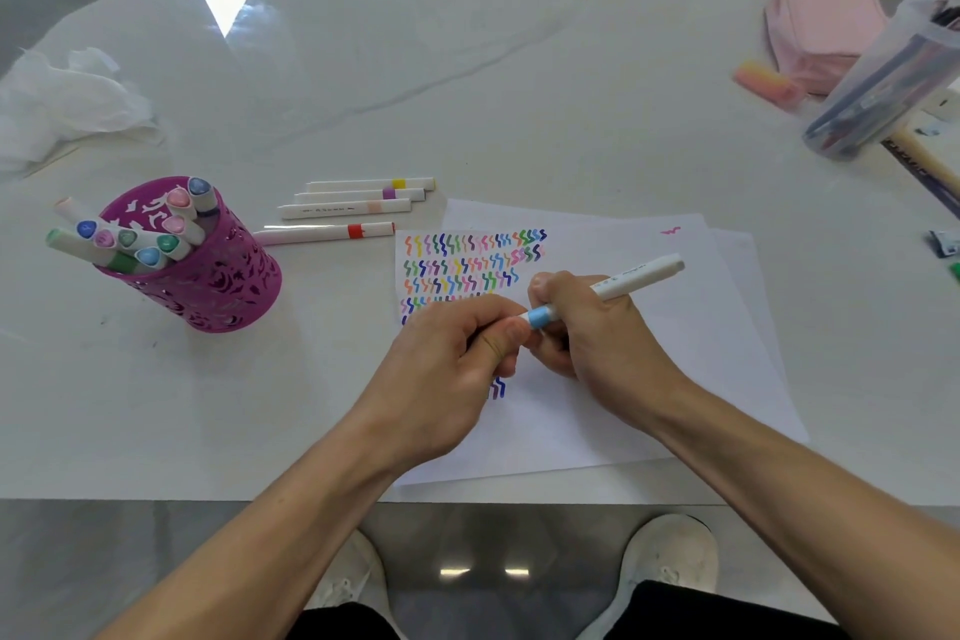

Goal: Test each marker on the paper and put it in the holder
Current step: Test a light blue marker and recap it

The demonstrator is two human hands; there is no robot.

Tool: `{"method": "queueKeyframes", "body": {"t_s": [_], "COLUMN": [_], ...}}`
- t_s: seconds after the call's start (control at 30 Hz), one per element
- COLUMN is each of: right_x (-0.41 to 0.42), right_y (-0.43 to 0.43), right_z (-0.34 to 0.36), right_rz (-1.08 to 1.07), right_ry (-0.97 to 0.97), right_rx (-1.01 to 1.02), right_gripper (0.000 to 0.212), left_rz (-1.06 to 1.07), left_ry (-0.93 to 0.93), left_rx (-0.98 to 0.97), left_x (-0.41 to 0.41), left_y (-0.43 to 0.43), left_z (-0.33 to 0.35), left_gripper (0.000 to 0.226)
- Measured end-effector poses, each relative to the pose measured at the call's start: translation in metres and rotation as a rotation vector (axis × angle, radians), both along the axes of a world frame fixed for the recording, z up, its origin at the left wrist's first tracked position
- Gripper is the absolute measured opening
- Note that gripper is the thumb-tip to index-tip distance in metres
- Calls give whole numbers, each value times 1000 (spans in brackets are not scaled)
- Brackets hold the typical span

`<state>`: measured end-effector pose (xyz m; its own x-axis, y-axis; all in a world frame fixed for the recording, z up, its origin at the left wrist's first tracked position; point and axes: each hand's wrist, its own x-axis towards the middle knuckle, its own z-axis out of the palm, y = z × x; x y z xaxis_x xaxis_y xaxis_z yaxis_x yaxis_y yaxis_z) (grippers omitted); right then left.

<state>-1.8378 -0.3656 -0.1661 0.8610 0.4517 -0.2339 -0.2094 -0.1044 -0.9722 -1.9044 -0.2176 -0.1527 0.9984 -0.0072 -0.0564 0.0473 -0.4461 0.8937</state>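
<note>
The right hand (597,333) wraps its fingers round the barrel of a white marker (639,276) with a light-blue band. The left hand (447,369) pinches the marker's near end between thumb and fingers, and both hands are over the paper (649,379) and its coloured squiggles (467,255). From the hands, the purple holder (208,286), packed with capped markers (150,239), stands at 9 o'clock on the white table (363,68), and 4 loose markers (345,209) lie at 11 o'clock.
</note>
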Motion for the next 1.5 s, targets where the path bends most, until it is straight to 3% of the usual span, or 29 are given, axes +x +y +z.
{"method": "queueKeyframes", "body": {"t_s": [0.27,0.43,0.57,0.7,0.87,1.03,1.17,1.3,1.5], "right_x": [6,11,17,18,16,8,1,-2,0], "right_y": [-2,-4,-8,-7,-4,6,12,14,18], "right_z": [0,6,8,5,0,0,-1,-4,-7], "right_rz": [-11,-12,-174,-210,-206,-173,-120,-78,-54], "right_ry": [31,36,107,-25,-258,-343,-405,-435,-446], "right_rx": [41,96,187,104,-148,-208,-225,-233,-242], "right_gripper": [41,41,35,26,21,18,18,15,14], "left_rz": [10,195,334,390,532,697,782,814,880], "left_ry": [62,48,-7,-153,-414,-698,-847,-870,-727], "left_rx": [-118,-280,-339,-373,-157,276,486,542,588], "left_x": [6,8,6,-5,-21,-38,-44,-47,-52], "left_y": [3,20,36,45,52,69,88,101,113], "left_z": [3,6,7,13,29,50,60,63,58], "left_gripper": [18,4,13,16,10,17,23,28,36]}}
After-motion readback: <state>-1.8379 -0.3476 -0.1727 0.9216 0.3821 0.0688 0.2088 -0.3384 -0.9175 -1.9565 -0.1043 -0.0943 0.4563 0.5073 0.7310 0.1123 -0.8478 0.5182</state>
